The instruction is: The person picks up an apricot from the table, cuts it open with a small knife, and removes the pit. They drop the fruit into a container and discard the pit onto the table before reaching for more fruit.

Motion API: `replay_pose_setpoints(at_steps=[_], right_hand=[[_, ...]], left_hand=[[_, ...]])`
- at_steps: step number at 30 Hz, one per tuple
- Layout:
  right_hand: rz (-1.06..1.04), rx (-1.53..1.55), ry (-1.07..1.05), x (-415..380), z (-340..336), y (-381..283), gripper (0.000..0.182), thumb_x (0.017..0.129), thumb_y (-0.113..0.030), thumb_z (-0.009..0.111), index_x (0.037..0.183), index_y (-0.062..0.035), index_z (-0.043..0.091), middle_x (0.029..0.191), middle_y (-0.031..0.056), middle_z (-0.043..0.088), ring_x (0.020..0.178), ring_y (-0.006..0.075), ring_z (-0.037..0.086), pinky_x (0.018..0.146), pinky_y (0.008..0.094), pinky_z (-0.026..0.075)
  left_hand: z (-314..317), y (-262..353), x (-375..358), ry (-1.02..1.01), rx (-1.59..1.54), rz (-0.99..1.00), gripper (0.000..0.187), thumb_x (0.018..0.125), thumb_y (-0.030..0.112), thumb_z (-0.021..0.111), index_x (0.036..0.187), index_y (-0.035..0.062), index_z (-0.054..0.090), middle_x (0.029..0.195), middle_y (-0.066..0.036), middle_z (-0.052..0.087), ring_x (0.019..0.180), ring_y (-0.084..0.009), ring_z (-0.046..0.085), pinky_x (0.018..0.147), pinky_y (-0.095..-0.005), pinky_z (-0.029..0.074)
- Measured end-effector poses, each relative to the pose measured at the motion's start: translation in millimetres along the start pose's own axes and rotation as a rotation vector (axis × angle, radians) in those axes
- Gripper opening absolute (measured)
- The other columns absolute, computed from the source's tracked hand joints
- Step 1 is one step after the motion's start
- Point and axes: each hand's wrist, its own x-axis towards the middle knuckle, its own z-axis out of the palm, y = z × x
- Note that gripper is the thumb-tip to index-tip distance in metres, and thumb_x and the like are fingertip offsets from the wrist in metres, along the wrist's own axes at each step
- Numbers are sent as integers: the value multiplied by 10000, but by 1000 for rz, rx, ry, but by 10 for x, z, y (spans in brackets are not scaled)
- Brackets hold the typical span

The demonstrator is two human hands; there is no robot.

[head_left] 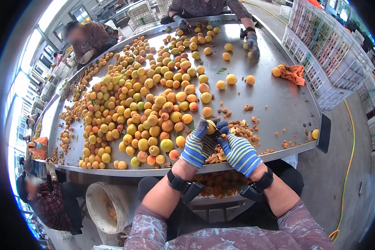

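My left hand (194,146), in a blue and yellow striped glove, is closed on an apricot (211,126) above the near edge of the metal table. Close against that apricot, my right hand (239,153) in a matching glove has its fingers pinched together. A thin, small thing with an orange bit shows at those fingertips, but I cannot make out its kind. Below and beside the hands lies a heap of apricot pits and scraps (242,131). Whole apricots (152,120), yellow, orange and some greenish, spread over the table to the left.
Under the table edge sits a container of apricot pieces (221,185). A white bucket (108,208) stands at lower left. White crates (316,50) are stacked at right beside an orange cloth (293,74). Co-workers' gloved hands (251,45) work across the metal table (275,112).
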Motion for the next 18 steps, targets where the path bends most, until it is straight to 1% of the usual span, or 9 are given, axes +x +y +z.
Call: replay_pose_setpoints(at_steps=[4,7,9,10,12,13,15,16,18], right_hand=[[1,34,-25,44,-68,-51,325,940,-284,549,968,34,611,682,223,613,646,383,612,561,455,461],[-3,40,-24,41,-36,-10,326,939,-282,551,980,35,613,693,225,617,655,385,614,565,454,464],[-15,29,-18,37,-14,10,321,937,-277,554,983,34,613,698,224,618,658,386,615,564,451,465],[-7,30,-6,29,-9,7,310,935,-275,559,977,28,611,701,220,620,659,384,616,561,446,466],[0,28,11,32,-19,-5,299,933,-273,564,971,21,609,704,215,622,660,383,617,558,440,466],[7,-10,8,35,-31,-23,287,931,-272,569,964,11,605,703,211,622,660,379,618,555,438,467],[15,-47,5,31,-21,-35,275,929,-272,573,957,1,600,702,207,622,661,375,619,552,435,467],[-4,-56,21,23,8,-24,268,929,-275,574,953,-9,596,702,204,622,663,371,621,553,434,468],[6,-116,-12,19,21,-53,234,935,-247,562,981,-20,593,718,206,625,682,370,625,565,440,471]], left_hand=[[-2,131,5,-13,228,68,455,911,266,624,1238,-24,497,1230,-209,566,1110,-324,590,981,-436,476],[63,162,7,26,402,87,493,875,248,669,1263,-3,495,1244,-189,565,1112,-327,590,984,-431,470],[69,139,21,-12,591,146,517,871,224,675,1293,8,469,1273,-199,542,1162,-336,558,995,-425,464],[82,113,19,-11,592,148,517,871,224,675,1293,8,469,1273,-199,542,1162,-336,558,995,-425,464],[157,63,17,10,331,177,541,889,294,650,1305,12,452,1306,-210,512,1194,-344,531,1014,-441,447],[120,45,31,6,331,176,541,889,294,650,1305,12,452,1306,-210,512,1194,-344,531,1014,-441,447],[60,28,40,9,2,14,544,911,360,606,1298,9,454,1336,-224,479,1218,-355,507,1017,-457,440],[34,-17,35,27,50,-6,523,926,399,570,1263,10,479,1290,-233,518,1184,-361,531,1010,-468,442],[43,-43,2,70,154,47,494,929,390,569,1237,10,497,1256,-236,542,1161,-361,547,1005,-467,446]])
